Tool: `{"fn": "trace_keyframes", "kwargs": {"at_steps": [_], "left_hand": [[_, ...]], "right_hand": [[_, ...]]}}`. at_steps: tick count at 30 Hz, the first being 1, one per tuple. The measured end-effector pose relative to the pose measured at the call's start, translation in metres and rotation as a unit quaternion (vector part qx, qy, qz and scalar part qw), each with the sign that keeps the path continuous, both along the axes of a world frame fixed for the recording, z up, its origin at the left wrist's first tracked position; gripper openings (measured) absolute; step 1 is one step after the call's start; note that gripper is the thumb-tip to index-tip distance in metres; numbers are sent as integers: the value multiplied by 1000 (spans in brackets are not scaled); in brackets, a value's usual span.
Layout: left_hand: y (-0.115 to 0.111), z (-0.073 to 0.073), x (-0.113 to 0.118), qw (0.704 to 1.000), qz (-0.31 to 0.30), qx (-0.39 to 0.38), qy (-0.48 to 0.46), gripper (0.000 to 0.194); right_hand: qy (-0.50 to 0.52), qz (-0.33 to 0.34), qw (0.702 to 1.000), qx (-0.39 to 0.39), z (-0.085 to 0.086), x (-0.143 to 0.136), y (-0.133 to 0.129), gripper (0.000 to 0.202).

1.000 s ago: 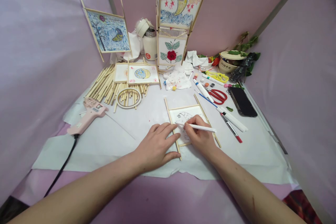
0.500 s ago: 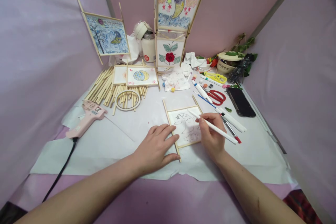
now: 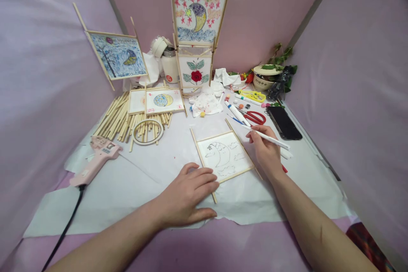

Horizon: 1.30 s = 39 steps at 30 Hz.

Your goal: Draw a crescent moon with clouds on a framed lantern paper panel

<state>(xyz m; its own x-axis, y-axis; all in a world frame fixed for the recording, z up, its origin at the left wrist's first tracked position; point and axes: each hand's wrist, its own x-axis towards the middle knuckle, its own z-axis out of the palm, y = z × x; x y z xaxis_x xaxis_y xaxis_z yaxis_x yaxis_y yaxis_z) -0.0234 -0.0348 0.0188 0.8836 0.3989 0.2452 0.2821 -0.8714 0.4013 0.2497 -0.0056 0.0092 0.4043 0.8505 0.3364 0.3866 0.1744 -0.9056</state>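
A small wooden-stick frame with white paper (image 3: 234, 159) lies in front of me, bearing a line drawing of a crescent moon, a star and clouds. My left hand (image 3: 193, 191) rests flat across the frame's left stick, fingers outstretched and holding nothing. Just past the frame's right stick, my right hand (image 3: 267, 151) is closed around a slim white pen (image 3: 272, 138). That pen slants with its rear end to the right, its front end near the fingertips and off the drawing. Beneath and behind the right hand, other white pens and a red-ended pen (image 3: 284, 169) are partly hidden.
A pink glue gun (image 3: 98, 159) with a black cord lies left, near a tape roll (image 3: 148, 131) and wooden sticks (image 3: 111, 114). Behind stand a decorated lantern frame (image 3: 196, 29) and a bottle (image 3: 170, 66). Red-handled scissors (image 3: 256, 117) and a phone (image 3: 284, 123) lie right.
My right hand has moved the pen off the drawing to the right, uncovering the frame's right side. My left hand has slid slightly down the left stick. The whole view has shifted.
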Motion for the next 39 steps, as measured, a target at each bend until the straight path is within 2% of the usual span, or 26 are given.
{"fn": "trace_keyframes", "kwargs": {"at_steps": [4, 8, 13, 22, 32, 39], "left_hand": [[1, 2, 1, 999, -18, -6, -45, 38], [1, 4, 1, 997, -14, 12, -80, 28], [2, 3, 2, 994, 5, 36, -103, 28], [2, 3, 3, 993, 9, 54, -105, 24], [0, 3, 3, 988, -21, 64, -141, 26], [-16, 17, 13, 984, -70, 95, -132, 10]], "right_hand": [[-6, 56, 998, -32, -3, 6, 2, 24], [-64, 69, 995, -29, -6, 3, -1, 24], [-116, 72, 990, -31, -5, 0, -2, 21], [-68, 72, 990, -96, -2, -6, -3, 24], [-111, 99, 988, -49, -9, -6, -3, 24], [-94, 128, 987, -38, -16, -4, -2, 24]]}}
